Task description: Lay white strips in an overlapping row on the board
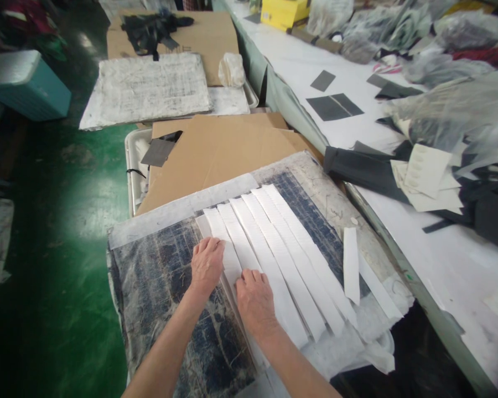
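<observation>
Several long white strips (274,249) lie side by side, slanting across a worn dark-blue board (161,282). My left hand (208,264) rests with curled fingers on the upper part of the leftmost strips. Lower and to the right, my right hand (256,301) has its fingers bent down onto the strips' edge. Both hands have their fingertips pressed together against the white material; whether they pinch a strip's edge is hard to see. A short loose white piece (351,265) lies apart at the right of the board.
Behind the board are brown cardboard (219,149) and a white basket (130,166). On the right, a long white table (440,265) bears dark pieces, cream cards (427,171) and plastic bags. A teal bin (37,83) stands on the green floor at the left.
</observation>
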Demonstrator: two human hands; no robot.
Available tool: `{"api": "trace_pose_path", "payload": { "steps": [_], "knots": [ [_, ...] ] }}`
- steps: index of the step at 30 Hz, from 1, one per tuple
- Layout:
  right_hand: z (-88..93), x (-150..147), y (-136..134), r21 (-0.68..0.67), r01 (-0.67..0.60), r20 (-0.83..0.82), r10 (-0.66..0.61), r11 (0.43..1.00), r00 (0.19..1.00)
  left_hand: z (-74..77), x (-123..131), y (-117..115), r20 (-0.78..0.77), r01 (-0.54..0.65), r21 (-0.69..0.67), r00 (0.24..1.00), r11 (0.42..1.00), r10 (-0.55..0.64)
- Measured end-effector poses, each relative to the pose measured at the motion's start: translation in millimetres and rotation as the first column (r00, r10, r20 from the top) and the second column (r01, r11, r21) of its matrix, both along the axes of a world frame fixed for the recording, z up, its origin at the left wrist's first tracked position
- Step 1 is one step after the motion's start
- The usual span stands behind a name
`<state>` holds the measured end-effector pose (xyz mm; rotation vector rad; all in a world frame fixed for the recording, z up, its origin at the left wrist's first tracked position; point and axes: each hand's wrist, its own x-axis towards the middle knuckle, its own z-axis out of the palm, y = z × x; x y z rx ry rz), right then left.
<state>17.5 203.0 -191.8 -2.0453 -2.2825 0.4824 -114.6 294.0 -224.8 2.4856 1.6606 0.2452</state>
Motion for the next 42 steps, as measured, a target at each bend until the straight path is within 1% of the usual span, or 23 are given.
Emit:
{"api": "trace_pose_path", "payload": {
  "steps": [4, 8, 13, 21, 26, 30, 37, 42],
  "knots": [
    [-7.6, 7.3, 14.2, 0.006, -0.005, -0.018, 0.005, 1.0, 1.0, -2.9, -0.9, 0.9, 0.005, -0.003, -0.004, 1.0, 1.0, 0.003],
    [-9.8, 11.9, 21.1, 0.006, -0.003, -0.033, 0.004, 1.0, 0.999, -3.1, -2.0, 2.2, 0.009, -0.001, -0.01, 1.0, 1.0, 0.001],
    [-9.1, 11.4, 25.4, 0.003, -0.017, -0.028, 0.017, 1.0, 0.999, -1.0, -2.4, 2.5, 0.011, 0.007, -0.015, 1.0, 1.0, -0.007],
    [-5.1, 9.2, 41.3, -0.006, -0.025, -0.002, 0.025, 1.0, 1.0, -1.6, -2.8, 3.1, 0.0, 0.012, -0.02, 1.0, 1.0, -0.012],
    [-3.7, 8.6, 41.7, -0.022, -0.025, 0.009, 0.025, 0.999, 1.0, 0.6, -2.8, 3.1, -0.007, 0.013, -0.021, 1.0, 1.0, -0.013],
    [-3.1, 8.8, 43.7, -0.047, -0.05, 0.017, 0.051, 0.998, 0.999, 1.9, -2.7, 3.2, -0.009, 0.013, -0.023, 1.0, 1.0, -0.013],
    [-5.7, 9.0, 55.8, -0.101, -0.095, 0.033, 0.099, 0.99, 0.995, 0.8, -2.8, 2.8, 0.001, 0.007, -0.016, 1.0, 1.0, -0.007],
    [-3.5, 9.4, 56.4, -0.114, -0.125, 0.04, 0.13, 0.986, 0.991, 0.4, -2.9, 3.4, 0.01, 0.01, -0.013, 1.0, 1.0, -0.01]
  ]
}}
